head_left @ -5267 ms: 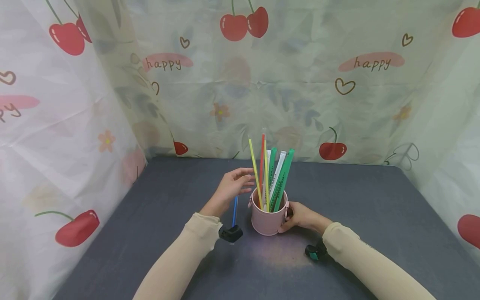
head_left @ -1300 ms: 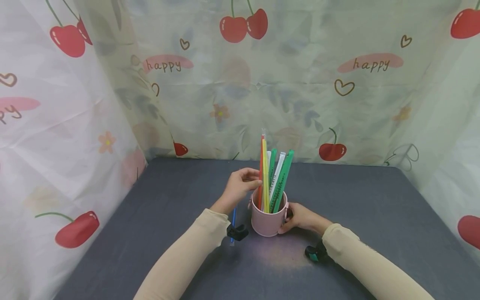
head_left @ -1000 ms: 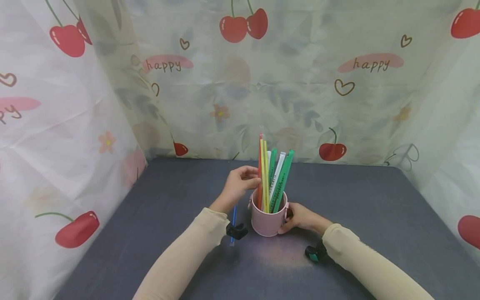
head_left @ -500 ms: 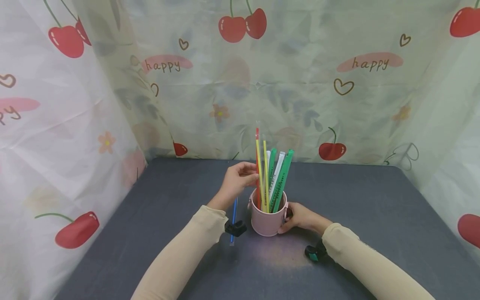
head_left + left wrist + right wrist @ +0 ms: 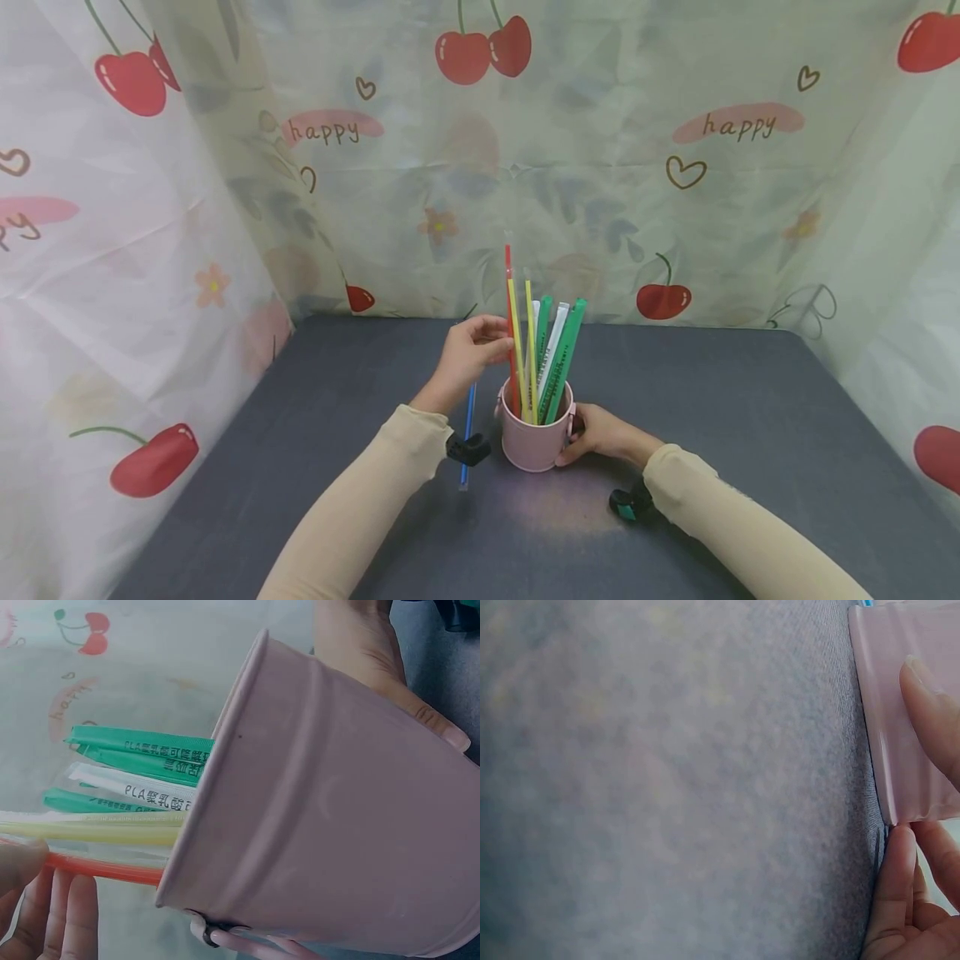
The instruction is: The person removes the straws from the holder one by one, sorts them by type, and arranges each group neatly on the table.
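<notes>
A pink pail with small side handles stands upright on the dark table, holding several straws. My left hand pinches a red straw in a clear wrapper between thumb and fingers; its lower end is inside the pail. Beside it stand yellow straws and straws in green wrappers and white wrappers. My right hand grips the pail low on its right side, thumb along the wall and fingers at the base. A blue straw lies on the table under my left wrist.
The dark tabletop extends around the pail. A cherry-printed cloth hangs behind and at both sides. Each wrist carries a black camera mount, the left one over the blue straw.
My left hand, earlier beside a left-leaning yellow straw, has moved onto the red straw. Over the last second it has drawn the red straw upward and left. My right hand stays on the pail.
</notes>
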A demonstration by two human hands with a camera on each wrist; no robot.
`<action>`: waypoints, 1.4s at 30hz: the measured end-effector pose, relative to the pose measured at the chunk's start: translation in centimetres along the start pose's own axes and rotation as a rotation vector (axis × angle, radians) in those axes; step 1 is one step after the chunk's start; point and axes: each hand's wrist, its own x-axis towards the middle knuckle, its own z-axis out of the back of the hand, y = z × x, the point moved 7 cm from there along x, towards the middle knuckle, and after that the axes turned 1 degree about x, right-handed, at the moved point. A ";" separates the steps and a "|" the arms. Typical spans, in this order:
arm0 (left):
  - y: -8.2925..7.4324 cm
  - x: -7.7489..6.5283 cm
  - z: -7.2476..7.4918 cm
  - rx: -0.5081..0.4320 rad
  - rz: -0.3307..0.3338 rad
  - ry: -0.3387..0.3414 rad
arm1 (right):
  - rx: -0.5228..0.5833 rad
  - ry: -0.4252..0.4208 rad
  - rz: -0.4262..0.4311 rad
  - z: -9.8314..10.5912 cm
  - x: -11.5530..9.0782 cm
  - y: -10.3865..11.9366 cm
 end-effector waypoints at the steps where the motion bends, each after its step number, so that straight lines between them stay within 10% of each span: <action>1: 0.0 0.0 0.0 -0.004 0.000 -0.002 | -0.003 0.000 0.000 0.0 0.0 0.0; 42: -3.1 -0.2 3.1 -0.107 -0.063 -0.079 | -0.011 -0.003 0.010 0.1 0.1 -0.3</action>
